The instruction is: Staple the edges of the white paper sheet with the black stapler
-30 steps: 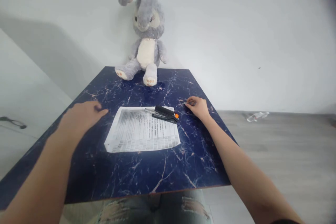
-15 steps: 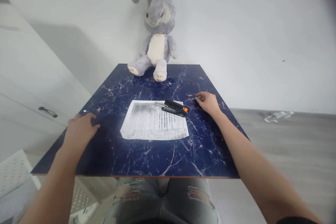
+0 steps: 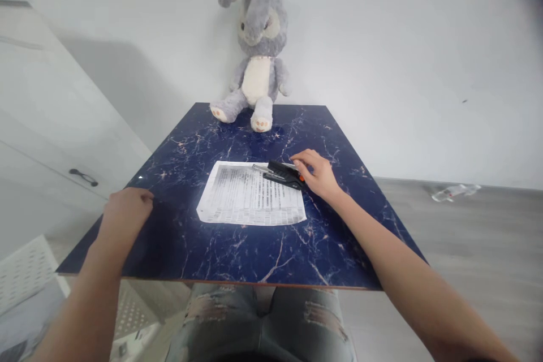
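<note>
A black stapler [image 3: 283, 176] with a bit of orange at its right end lies on the upper right part of a printed sheet of paper [image 3: 237, 198]. A slim silver piece sticks out to its left. My right hand [image 3: 316, 171] is at the stapler's right end, fingers stretched and thumb apart, partly covering that end. Whether it touches the stapler I cannot tell. At the left side of the dark blue marbled table [image 3: 271, 254], my left hand [image 3: 127, 207] rests with its fingers curled in; nothing shows in it.
A grey plush rabbit [image 3: 258, 62] sits at the table's back edge against the wall. White cabinet doors with a dark handle [image 3: 83, 177] stand on the left. A clear plastic item [image 3: 456, 192] lies on the floor to the right. White perforated panels [image 3: 25, 271] are low on the left.
My right hand has moved left from the bare tabletop to the stapler, its fingers straightening. My left hand's fingers have curled in. The stapler and paper lie as before; the view has shifted slightly.
</note>
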`<action>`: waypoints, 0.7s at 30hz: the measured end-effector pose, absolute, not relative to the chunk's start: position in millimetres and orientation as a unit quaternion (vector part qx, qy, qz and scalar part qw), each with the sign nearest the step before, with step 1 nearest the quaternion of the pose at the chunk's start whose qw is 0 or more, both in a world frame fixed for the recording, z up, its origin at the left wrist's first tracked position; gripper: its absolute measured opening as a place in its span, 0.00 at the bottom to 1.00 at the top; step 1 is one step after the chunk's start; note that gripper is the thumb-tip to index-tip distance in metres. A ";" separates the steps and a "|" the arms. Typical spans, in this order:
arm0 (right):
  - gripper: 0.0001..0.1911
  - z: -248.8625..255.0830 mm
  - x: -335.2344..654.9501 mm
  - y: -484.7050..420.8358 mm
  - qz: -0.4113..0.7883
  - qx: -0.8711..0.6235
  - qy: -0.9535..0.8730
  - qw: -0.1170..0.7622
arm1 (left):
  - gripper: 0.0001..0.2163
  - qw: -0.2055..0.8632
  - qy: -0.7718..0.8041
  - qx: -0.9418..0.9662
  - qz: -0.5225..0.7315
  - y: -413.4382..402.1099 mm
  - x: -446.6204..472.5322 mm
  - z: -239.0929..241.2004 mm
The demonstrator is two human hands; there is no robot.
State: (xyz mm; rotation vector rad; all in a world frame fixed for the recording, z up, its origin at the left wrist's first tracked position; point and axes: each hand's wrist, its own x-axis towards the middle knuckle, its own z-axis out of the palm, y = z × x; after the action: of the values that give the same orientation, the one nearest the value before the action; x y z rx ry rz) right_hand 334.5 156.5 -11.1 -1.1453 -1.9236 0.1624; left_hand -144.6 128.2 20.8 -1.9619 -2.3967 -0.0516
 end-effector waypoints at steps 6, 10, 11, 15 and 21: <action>0.20 -22.6 322.8 157.7 0.108 -0.416 -0.810 0.400 | 0.15 -0.049 -0.765 -0.615 -0.183 133.2 -132.6 32.0; 0.28 -32.4 317.8 161.4 0.114 -0.441 -0.815 0.358 | 0.12 -0.159 -0.636 -0.666 -0.356 143.6 -80.6 43.6; 0.26 -33.6 316.5 161.5 0.117 -0.449 -0.816 0.344 | 0.11 -0.207 -0.589 -0.683 -0.380 148.1 -63.0 46.0; 0.16 -32.7 314.7 159.1 0.133 -0.475 -0.805 0.329 | 0.09 -0.311 -0.481 -0.719 -0.392 174.2 6.1 45.4; 0.15 -31.0 319.3 158.4 0.180 -0.464 -0.795 0.348 | 0.08 -0.378 -0.408 -0.713 -0.426 211.5 57.4 -0.9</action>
State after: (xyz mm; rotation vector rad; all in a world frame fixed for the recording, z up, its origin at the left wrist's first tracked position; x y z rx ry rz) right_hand 319.3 158.4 -31.0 -1.2026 -2.0603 0.4663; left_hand 57.4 211.5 -0.9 -3.0196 -1.7280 -1.8014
